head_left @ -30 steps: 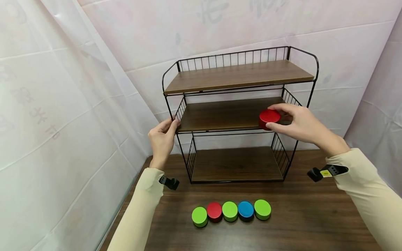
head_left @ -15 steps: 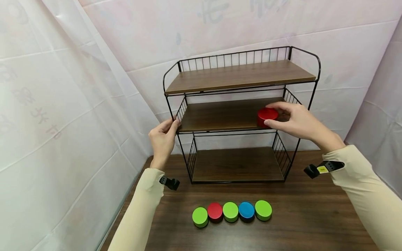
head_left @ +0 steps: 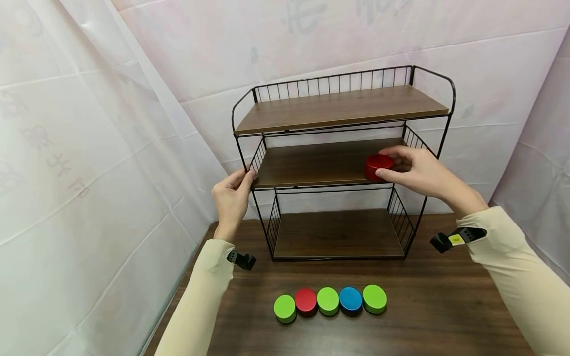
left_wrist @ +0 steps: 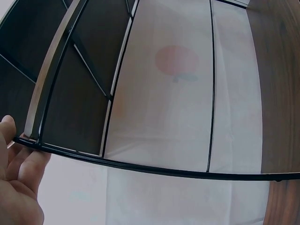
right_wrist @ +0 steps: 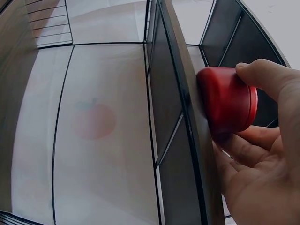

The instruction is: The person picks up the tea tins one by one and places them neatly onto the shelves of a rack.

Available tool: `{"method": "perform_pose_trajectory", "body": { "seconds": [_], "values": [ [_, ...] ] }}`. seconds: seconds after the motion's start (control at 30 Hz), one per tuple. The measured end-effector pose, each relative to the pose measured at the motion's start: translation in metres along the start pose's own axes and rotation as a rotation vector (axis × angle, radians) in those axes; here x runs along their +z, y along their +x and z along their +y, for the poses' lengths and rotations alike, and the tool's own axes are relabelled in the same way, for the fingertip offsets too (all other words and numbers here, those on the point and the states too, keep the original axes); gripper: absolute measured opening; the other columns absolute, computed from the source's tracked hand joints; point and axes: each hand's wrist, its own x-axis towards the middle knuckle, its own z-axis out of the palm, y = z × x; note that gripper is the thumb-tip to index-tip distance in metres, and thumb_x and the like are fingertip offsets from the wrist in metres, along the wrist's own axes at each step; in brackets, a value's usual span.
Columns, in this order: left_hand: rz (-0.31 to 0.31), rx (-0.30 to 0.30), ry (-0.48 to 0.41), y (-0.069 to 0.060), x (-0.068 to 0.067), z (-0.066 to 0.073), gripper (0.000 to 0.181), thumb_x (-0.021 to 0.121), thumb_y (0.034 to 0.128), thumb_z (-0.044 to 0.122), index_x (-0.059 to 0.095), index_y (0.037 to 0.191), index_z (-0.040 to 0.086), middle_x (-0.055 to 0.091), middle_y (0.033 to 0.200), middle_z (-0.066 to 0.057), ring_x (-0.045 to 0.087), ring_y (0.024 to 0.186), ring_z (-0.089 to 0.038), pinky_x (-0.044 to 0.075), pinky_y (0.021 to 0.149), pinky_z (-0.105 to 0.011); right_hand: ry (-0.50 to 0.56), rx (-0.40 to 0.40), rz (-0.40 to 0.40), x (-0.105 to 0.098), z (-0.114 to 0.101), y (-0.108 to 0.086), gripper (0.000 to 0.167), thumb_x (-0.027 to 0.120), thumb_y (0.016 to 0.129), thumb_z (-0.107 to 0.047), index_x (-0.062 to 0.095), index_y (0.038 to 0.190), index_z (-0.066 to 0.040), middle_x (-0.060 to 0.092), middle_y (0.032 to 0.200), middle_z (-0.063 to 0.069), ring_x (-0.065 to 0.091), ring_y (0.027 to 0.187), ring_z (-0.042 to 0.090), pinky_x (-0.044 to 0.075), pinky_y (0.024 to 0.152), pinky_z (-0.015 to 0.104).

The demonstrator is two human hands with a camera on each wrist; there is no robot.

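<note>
A three-tier rack (head_left: 340,107) with dark wire sides and brown wooden shelves stands at the back of the table. My right hand (head_left: 420,173) holds a small round red tin (head_left: 373,173) between thumb and fingers at the right front of the middle shelf (head_left: 311,163). In the right wrist view, the base of the red tin (right_wrist: 227,98) meets the shelf's front edge area. With thumb and fingers, my left hand (head_left: 232,198) grips the rack's left front post at middle-shelf height. The left wrist view shows the left hand (left_wrist: 23,183) on that dark frame.
Near the table's front (head_left: 427,316) runs a row of round tins: a green tin (head_left: 285,309), a red tin (head_left: 306,301), a second green tin (head_left: 328,301), a blue tin (head_left: 351,300) and a third green tin (head_left: 375,299). Pale sheets (head_left: 133,148) hang around the table.
My right hand has carried the red tin slightly left and inward, onto the front of the middle shelf. The left hand keeps its grip on the rack.
</note>
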Motion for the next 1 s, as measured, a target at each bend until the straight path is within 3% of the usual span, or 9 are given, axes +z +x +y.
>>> {"method": "perform_pose_trajectory", "body": {
  "seconds": [0.1, 0.33, 0.43, 0.8, 1.0],
  "values": [
    [-0.004, 0.000, 0.004, 0.0008, -0.0005, -0.0001, 0.014, 0.072, 0.0952, 0.003, 0.079, 0.105, -0.006, 0.076, 0.092, -0.028, 0.079, 0.084, -0.030, 0.057, 0.071, -0.010, -0.003, 0.008, -0.013, -0.0005, 0.0002, 0.0015, 0.055, 0.071, 0.097, -0.040, 0.060, 0.142, -0.010, 0.072, 0.122, 0.013, 0.067, 0.105, 0.016, 0.049, 0.075, 0.017],
    [0.000, 0.001, -0.012, -0.0002, -0.0008, 0.0070, 0.014, 0.073, 0.0943, 0.000, 0.078, 0.105, -0.008, 0.076, 0.091, -0.027, 0.076, 0.086, -0.045, 0.057, 0.071, -0.009, -0.004, 0.021, -0.010, 0.0005, 0.0011, 0.0035, 0.057, 0.070, 0.097, -0.044, 0.060, 0.141, -0.009, 0.072, 0.121, 0.014, 0.068, 0.109, 0.025, 0.050, 0.076, 0.019],
    [-0.003, -0.005, -0.014, -0.0002, -0.0011, 0.0070, 0.014, 0.073, 0.0943, -0.001, 0.078, 0.105, -0.008, 0.076, 0.091, -0.027, 0.075, 0.085, -0.046, 0.057, 0.070, -0.009, -0.016, 0.026, 0.001, 0.0019, 0.0022, 0.0046, 0.058, 0.070, 0.097, -0.045, 0.060, 0.141, -0.009, 0.072, 0.122, 0.015, 0.068, 0.109, 0.026, 0.050, 0.077, 0.021],
    [-0.004, -0.013, 0.011, 0.0000, -0.0002, 0.0056, 0.014, 0.073, 0.0946, 0.001, 0.078, 0.105, -0.006, 0.077, 0.091, -0.025, 0.076, 0.086, -0.043, 0.056, 0.070, -0.009, -0.024, 0.050, 0.025, 0.0030, 0.0056, 0.0063, 0.063, 0.070, 0.096, -0.047, 0.058, 0.143, -0.006, 0.068, 0.125, 0.019, 0.069, 0.108, 0.030, 0.052, 0.075, 0.024],
    [-0.012, -0.008, 0.021, 0.0004, 0.0023, 0.0032, 0.016, 0.073, 0.0955, 0.004, 0.078, 0.107, -0.006, 0.077, 0.092, -0.024, 0.078, 0.085, -0.037, 0.056, 0.071, -0.009, -0.050, 0.056, 0.055, 0.0013, 0.0080, 0.0054, 0.065, 0.069, 0.096, -0.047, 0.056, 0.144, -0.004, 0.067, 0.128, 0.023, 0.068, 0.109, 0.035, 0.054, 0.078, 0.032]
  ]
}}
